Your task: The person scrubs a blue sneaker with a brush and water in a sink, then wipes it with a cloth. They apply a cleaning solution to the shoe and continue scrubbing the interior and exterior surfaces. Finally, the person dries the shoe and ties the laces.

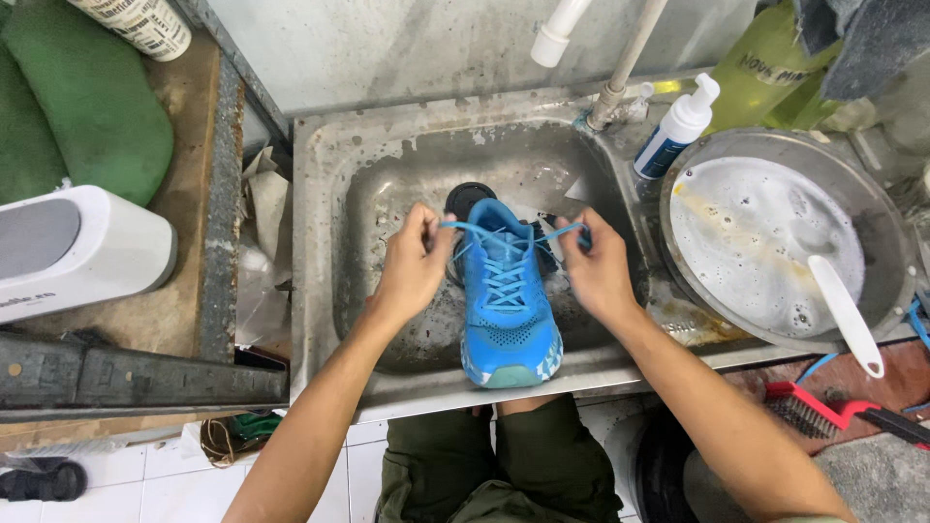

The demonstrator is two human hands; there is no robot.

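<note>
My left hand and right hand each pinch one end of the blue shoelace, fingers closed tight, pulling outward to keep it taut. The blue running shoe rests in the steel sink, toe on the front rim, so it stays steady.

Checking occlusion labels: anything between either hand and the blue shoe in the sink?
Nothing visible. The left hand and right hand each already pinch an end of the blue laces, pulled out to either side above the blue shoe. The shoe sits in the steel sink, toe on the front rim.
</note>
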